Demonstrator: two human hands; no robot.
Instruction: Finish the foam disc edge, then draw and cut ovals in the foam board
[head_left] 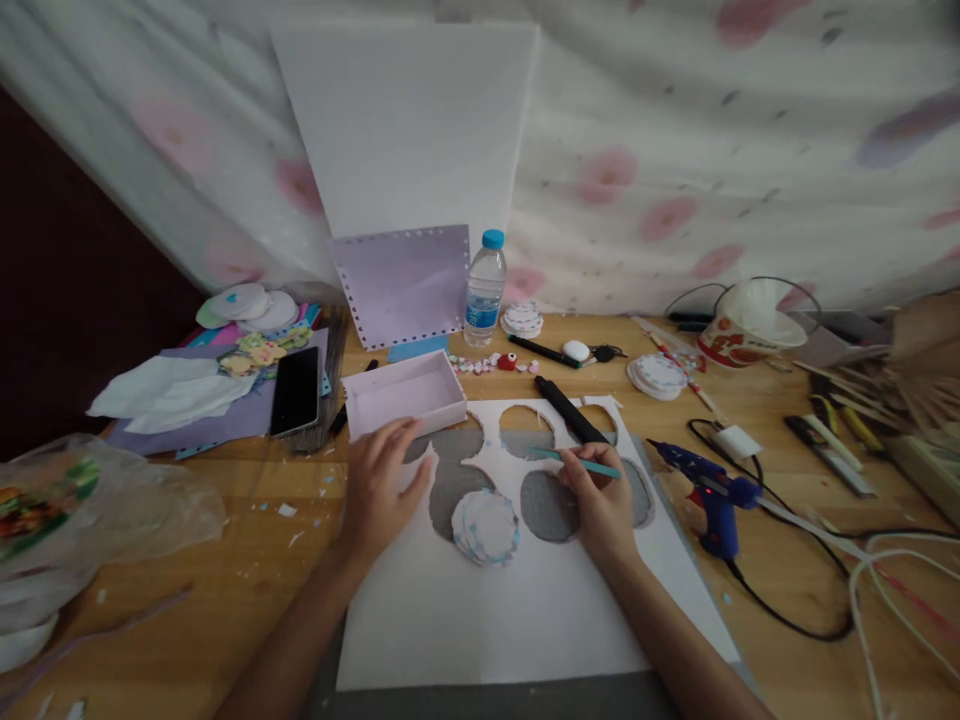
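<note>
The white sheet (525, 610), thin with round holes cut through its far half, lies flat on the grey mat (480, 700); it looks light, floppy and easy to tear at the narrow bridges between holes, so I judge it best pinned down on uncut areas. The left hand (382, 485) lies spread on the sheet's left edge, gripping nothing, just beside the pink box (405, 395). The right hand (600, 500) pinches a slim teal tool (581, 460) over the sheet's holes

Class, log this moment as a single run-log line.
left hand: flat on white sheet | right hand: holds teal pencil over cut-out holes | scalloped discs between hands | glue gun right
</note>
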